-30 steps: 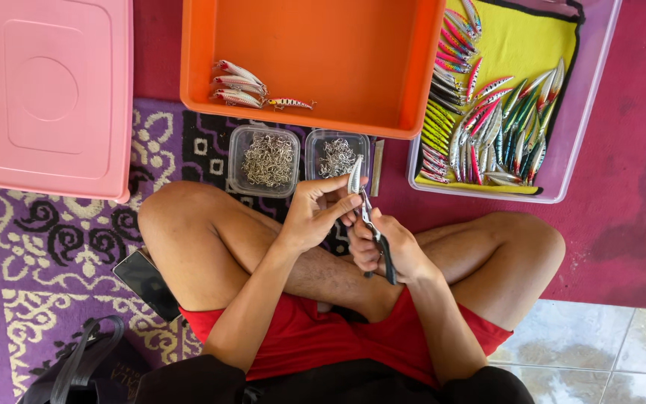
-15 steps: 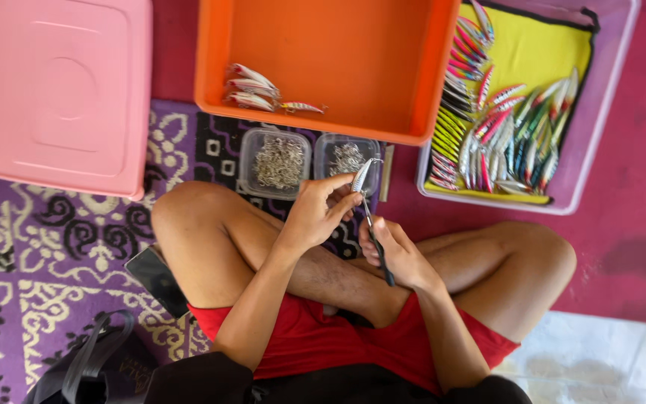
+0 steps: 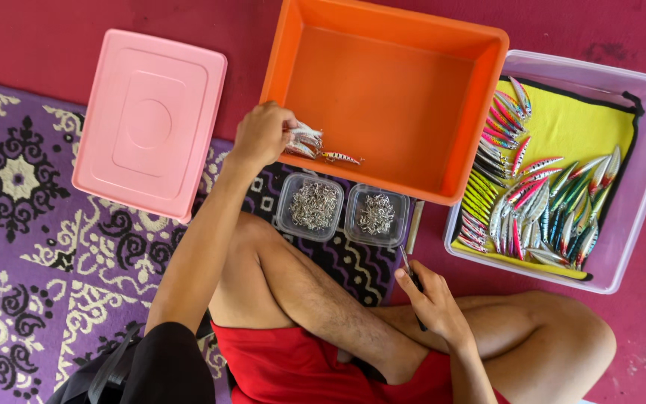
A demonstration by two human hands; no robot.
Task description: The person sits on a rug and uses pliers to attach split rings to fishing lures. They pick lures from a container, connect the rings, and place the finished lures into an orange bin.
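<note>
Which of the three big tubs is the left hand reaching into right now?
The orange tub in the middle. The left hand is over its near-left corner at a few fishing lures. The pink tub is lidded; the clear tub sits far right.

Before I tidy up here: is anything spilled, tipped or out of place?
Nothing stands out. Both clear hook tubs sit upright, the lures lie inside the clear bin, and the left hand reaches into the orange bin.
</note>
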